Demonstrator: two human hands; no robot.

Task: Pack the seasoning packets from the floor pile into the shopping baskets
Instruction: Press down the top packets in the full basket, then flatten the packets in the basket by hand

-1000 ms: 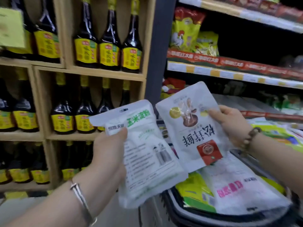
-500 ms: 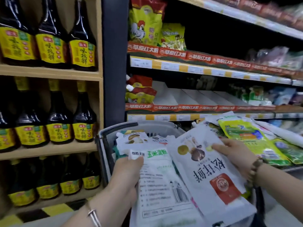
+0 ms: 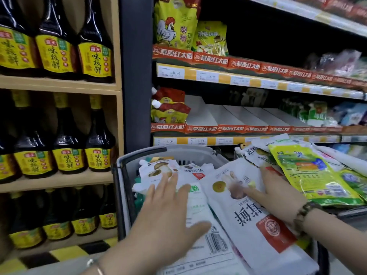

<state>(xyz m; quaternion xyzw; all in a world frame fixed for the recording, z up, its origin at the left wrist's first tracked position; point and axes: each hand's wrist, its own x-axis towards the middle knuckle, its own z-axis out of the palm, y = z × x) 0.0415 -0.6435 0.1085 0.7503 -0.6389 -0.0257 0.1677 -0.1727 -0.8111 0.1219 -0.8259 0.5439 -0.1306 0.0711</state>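
Two white seasoning packets are laid across the top of a filled grey basket (image 3: 123,175)

The left hand (image 3: 168,215) is held flat with fingers spread wide and straight over the green-lettered packet (image 3: 198,207); contact cannot be told through the blur. The right hand (image 3: 278,197) is set at the right edge of the mushroom packet (image 3: 248,219), its thumb laid on the printed face, and whether the other fingers are closed beneath cannot be told. A green-and-yellow packet (image 3: 309,171) is heaped just right; dark sauce bottles (image 3: 95,56) are shelved at left
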